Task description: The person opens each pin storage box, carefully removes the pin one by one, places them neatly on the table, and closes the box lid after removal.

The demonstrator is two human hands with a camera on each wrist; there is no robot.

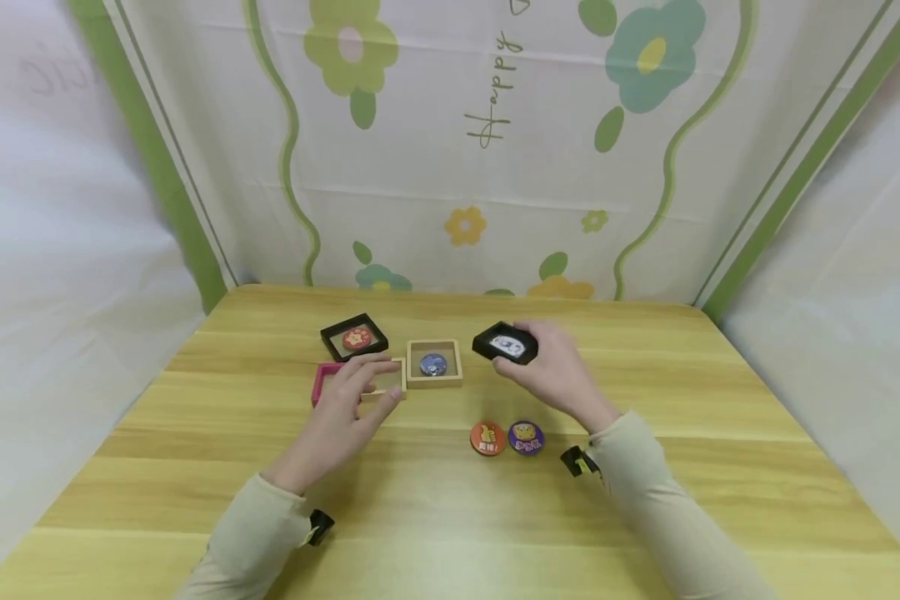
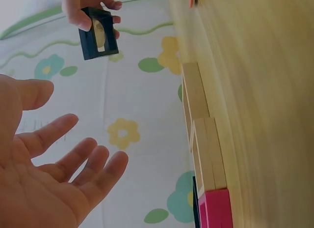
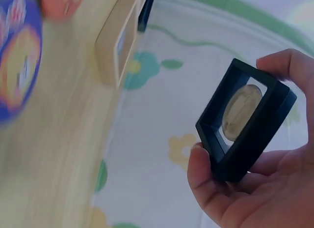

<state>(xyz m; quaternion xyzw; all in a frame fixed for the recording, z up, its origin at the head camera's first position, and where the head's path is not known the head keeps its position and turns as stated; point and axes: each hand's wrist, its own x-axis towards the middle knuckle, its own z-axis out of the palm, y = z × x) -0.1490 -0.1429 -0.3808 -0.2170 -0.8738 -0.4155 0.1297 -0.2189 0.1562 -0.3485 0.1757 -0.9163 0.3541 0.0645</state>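
My right hand [image 1: 558,371] grips a small black display frame [image 1: 505,342] by its edges, raised off the table; a round badge [image 3: 242,113] shows inside its window. My left hand [image 1: 341,421] hovers with spread fingers and holds nothing. Below it lie a pink frame [image 1: 319,385] and a light wooden frame [image 1: 402,379], both partly hidden by the hand. Beside these, another wooden frame [image 1: 461,364] holds a blue badge [image 1: 433,364]. Behind them a tilted black frame [image 1: 378,342] contains a red badge [image 1: 357,337].
On the table [image 1: 435,525], an orange badge [image 1: 488,437] and a purple badge [image 1: 527,437] lie side by side, nearer me than the frames. A white flower-print cloth [image 1: 420,167] hangs along the table's back edge, with white cloth at both sides.
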